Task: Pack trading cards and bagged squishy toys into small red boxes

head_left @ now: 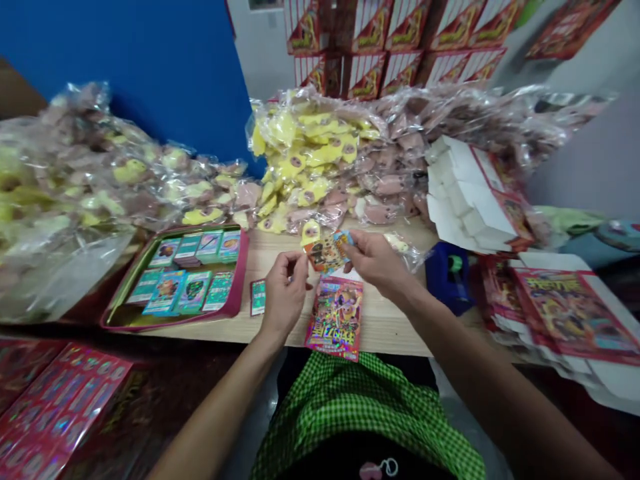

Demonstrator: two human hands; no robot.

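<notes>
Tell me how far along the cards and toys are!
Looks done: card stacks sit in the pink-rimmed tin tray. In hand: the left hand and right hand hold a printed card by a yellow toy. Left: plastic bags bulge with yellow and pink toys, and flat red boxes lie at right.

Light wooden tabletop (395,327), red-rimmed tin tray of cards (175,277), clear bags of yellow and pink trinkets (320,167), red printed packet (335,317)

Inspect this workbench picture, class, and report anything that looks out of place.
One small teal card lies alone on the wooden table, outside the red-rimmed tin tray where the other cards sit in rows. It rests beside the left hand.
</notes>
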